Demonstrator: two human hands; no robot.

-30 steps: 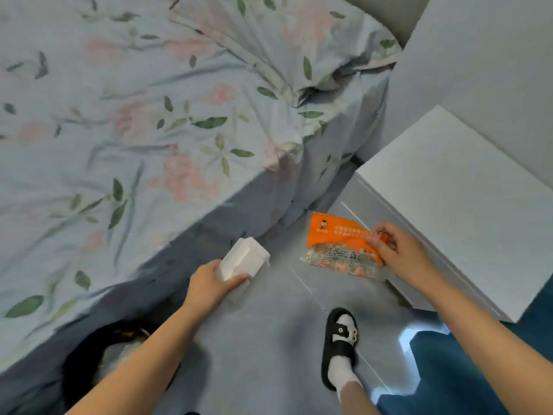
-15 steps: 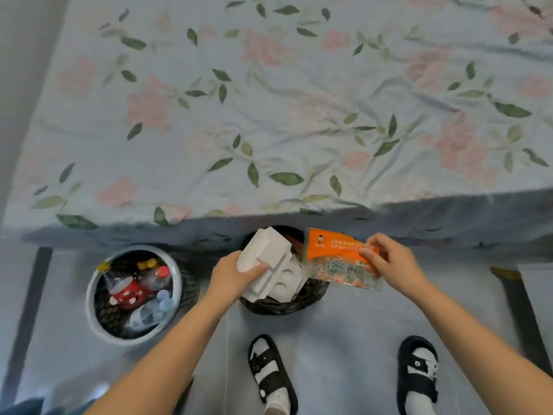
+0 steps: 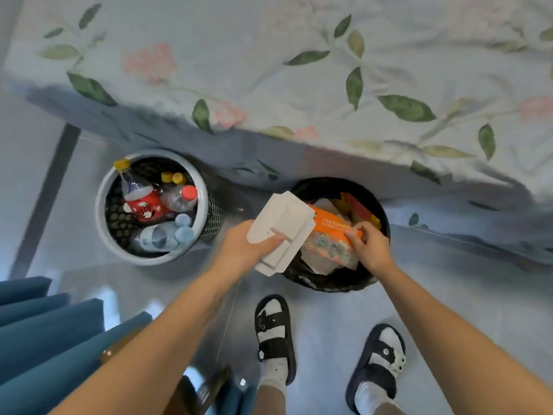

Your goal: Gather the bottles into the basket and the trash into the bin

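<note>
A person stands on a pale, glossy floor (image 3: 323, 330) beside a bed, seen from above, arms reaching forward over two containers. At the far left, folds of a dark blue curtain (image 3: 45, 333) fill the lower corner. Next comes a round basket (image 3: 209, 223) with a light rim and black mesh wall, standing on the floor just beside the bed's edge; inside lie several plastic bottles (image 3: 158, 202), one with a red label, one with a red cap, others with pale blue or yellow caps. To the right of the basket, the left hand (image 3: 239, 250) grips a white cardboard box (image 3: 279, 232), flattened and tilted, thumb pressed across its face; the box hangs over the near left rim of the bin. The bin (image 3: 329, 280) is round and lined with a black bag, set against the bed's hanging sheet, and already holds crumpled paper and coloured packaging. Above it, the right hand (image 3: 371, 245) pinches the edge of an orange snack packet (image 3: 332, 232) with curled fingers, the packet lying over the bin's opening and touching the white box. Below, two feet in black sandals (image 3: 273, 330) and white socks stand apart on the floor. Across the whole top runs the bed (image 3: 299, 85), covered in a pale blue sheet printed with green leaves and pink flowers.
</note>
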